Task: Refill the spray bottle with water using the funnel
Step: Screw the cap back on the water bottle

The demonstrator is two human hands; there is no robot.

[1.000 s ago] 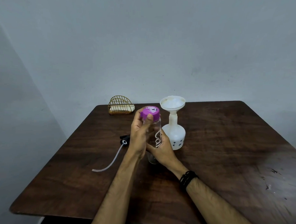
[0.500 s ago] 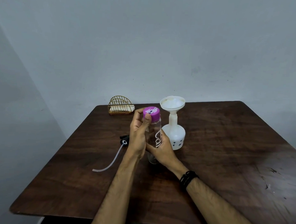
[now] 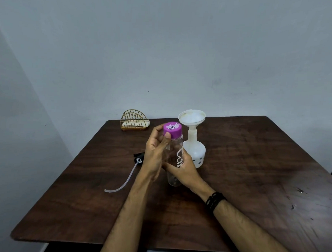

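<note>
Between the two bare forearms, close to the body, lies the dark brown wooden surface (image 3: 253, 185), scuffed toward its right side. A black beaded band (image 3: 214, 201) circles the right wrist. Just past it the right hand (image 3: 184, 170) makes its grip around the lower body of a clear plastic water bottle (image 3: 174, 160), fingers curled behind it and thumb across the front, beside white lettering that runs up the bottle's side. The bottle stands upright, its base on or just above the surface; which one cannot be told. The left hand (image 3: 155, 153) is to the left of that grip and higher, its thumb and curled fingers pinching the rim of the bottle's purple screw cap (image 3: 172, 130), which has a pale printed picture on top and sits on the neck.

Left of the left-hand grip, a black spray-head (image 3: 138, 157) lies on the surface with its thin clear dip tube (image 3: 121, 182) curving back toward the near left.

Just beyond the right-hand grip and slightly to its right stands the white plastic spray bottle (image 3: 196, 151), squat and rounded with small dark dots near its base and a narrow neck. A white plastic funnel (image 3: 191, 117) sits upright in that neck, wide mouth up.

Farther back, beyond the left-hand grip, a gold wire napkin holder (image 3: 134, 121) stands near the far edge, holding pale napkins.
</note>
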